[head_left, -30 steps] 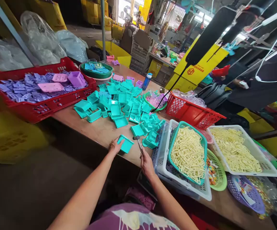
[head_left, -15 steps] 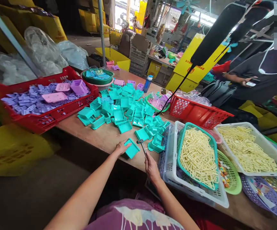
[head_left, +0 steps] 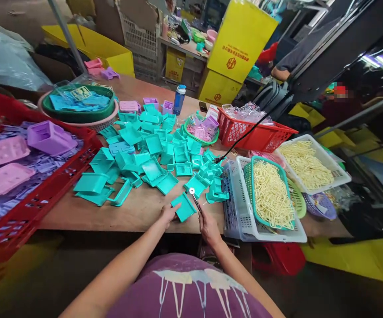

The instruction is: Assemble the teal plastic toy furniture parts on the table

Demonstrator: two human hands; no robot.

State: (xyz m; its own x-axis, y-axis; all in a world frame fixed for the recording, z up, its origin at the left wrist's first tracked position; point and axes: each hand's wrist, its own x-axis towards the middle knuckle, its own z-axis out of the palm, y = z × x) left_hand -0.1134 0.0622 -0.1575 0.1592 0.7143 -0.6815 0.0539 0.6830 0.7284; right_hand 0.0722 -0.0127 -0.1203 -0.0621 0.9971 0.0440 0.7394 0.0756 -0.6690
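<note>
Left hand (head_left: 168, 213) pinches a smooth square teal plastic tray (head_left: 183, 207); right hand (head_left: 207, 226), at its 3 o'clock, fist-grips a small metal hammer (head_left: 194, 199)

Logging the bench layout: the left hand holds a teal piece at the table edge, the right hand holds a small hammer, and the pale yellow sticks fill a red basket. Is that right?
Not quite. The head view shows the yellow sticks in a teal basket and a white tray; the red basket holds clear pieces. Left hand on the teal piece and right hand with the hammer are correct.
</note>
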